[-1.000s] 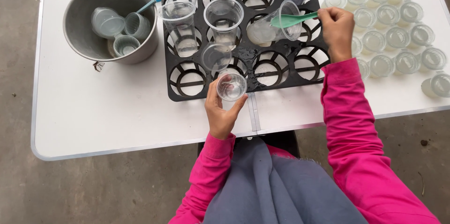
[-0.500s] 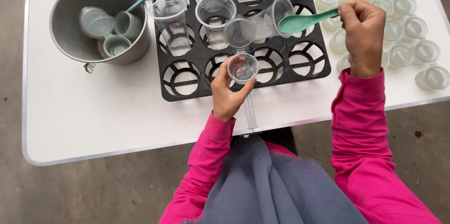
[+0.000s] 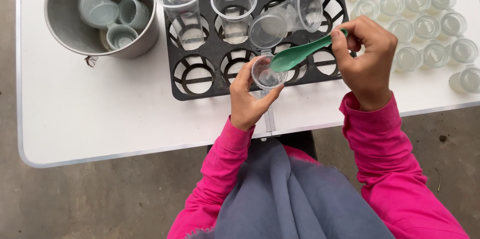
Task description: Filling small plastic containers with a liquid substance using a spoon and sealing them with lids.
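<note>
Our right hand (image 3: 367,64) has brought the green spoon (image 3: 300,54), pinched in its fingers, down until its bowl sits over the small clear cup (image 3: 267,74), which our left hand (image 3: 248,99) grips above the black tray (image 3: 210,91).

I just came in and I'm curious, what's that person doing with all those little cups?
A person in pink sleeves holds a small clear cup in the left hand. The right hand tips a green spoon over it. A black tray with taller cups and a metal pot sit on the white table.
</note>
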